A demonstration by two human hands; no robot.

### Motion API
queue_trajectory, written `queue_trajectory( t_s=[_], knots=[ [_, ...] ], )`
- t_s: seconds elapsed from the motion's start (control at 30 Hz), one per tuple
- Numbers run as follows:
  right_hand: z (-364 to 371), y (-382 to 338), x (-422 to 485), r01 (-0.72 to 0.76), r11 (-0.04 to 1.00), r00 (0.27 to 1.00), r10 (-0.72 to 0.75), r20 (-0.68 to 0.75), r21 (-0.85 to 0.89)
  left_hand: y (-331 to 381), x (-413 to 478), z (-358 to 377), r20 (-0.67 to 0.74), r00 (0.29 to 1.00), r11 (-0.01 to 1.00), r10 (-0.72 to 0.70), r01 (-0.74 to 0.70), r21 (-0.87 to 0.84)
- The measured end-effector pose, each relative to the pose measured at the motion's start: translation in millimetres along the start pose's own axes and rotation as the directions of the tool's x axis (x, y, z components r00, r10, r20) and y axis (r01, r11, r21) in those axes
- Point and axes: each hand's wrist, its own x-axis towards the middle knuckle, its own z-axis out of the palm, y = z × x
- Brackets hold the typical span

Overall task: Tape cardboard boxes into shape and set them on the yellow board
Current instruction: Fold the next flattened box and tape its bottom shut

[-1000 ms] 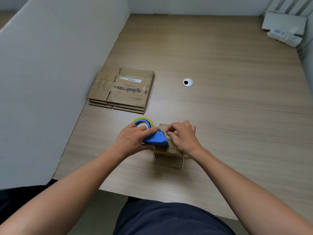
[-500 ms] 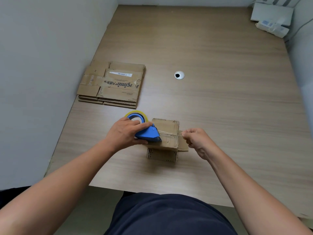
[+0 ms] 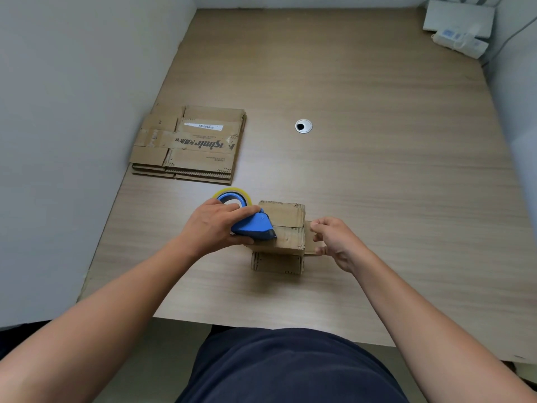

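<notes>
We are recording that the right grip (image 3: 334,242) has come off the top of the small box (image 3: 286,225), where it was pressing beside the tape dispenser (image 3: 252,228) a second ago. It is now sitting off the box's right side, fingertips at the side flap (image 3: 309,238). Half a second ago it was bunched tight; its fingers are now spreading looser. We are unable to confirm a pinch.

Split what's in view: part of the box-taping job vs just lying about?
Job: small cardboard box, blue tape dispenser gripped by left hand, right hand at the box's side flap, stack of flat cardboard.
Lying about: metal cable grommet, white devices in far corner.
</notes>
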Motion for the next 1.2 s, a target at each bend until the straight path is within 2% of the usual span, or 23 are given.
queue_trajectory(
  t_s=[0.23, 0.43, 0.7, 0.97, 1.1, 1.17, 1.2],
  knots=[
    [-0.5, 4.2, 8.0, 0.082, 0.994, 0.995, -0.086, -0.044, -0.073, 2.0, -0.2, -0.9, -0.01, 1.0, 1.0, -0.006, 0.006, -0.003],
    [4.7, 12.1, 13.6, 0.051, 0.997, 0.998, -0.053, -0.043, -0.063, 4.1, 0.2, -1.7, 0.001, 1.0, 1.0, 0.0, 0.0, 0.007],
    [3.2, 14.6, 19.2, -0.033, 0.999, 0.999, 0.031, 0.04, 0.037, 6.0, 2.3, -2.6, -0.011, 1.0, 1.0, 0.01, -0.01, 0.019],
    [1.3, 16.1, 17.2, 0.014, 0.991, 1.0, -0.014, 0.001, -0.132, 7.9, 5.2, -3.0, -0.005, 1.0, 1.0, 0.007, -0.007, 0.028],
    [1.4, 24.6, 18.2, 0.137, 0.914, 0.99, -0.111, 0.089, -0.381, 8.4, 6.4, -2.8, 0.005, 1.0, 1.0, -0.008, 0.007, 0.03],
    [2.3, 27.9, 21.7, 0.199, 0.873, 0.979, -0.156, 0.133, -0.445, 9.0, 5.5, -2.8, 0.019, 1.0, 1.0, -0.018, 0.017, 0.023],
    [2.2, 26.0, 22.7, 0.2, 0.872, 0.98, -0.174, 0.098, -0.447, 9.6, 4.7, -2.8, 0.021, 0.999, 0.999, -0.026, 0.026, 0.02]
  ],
)
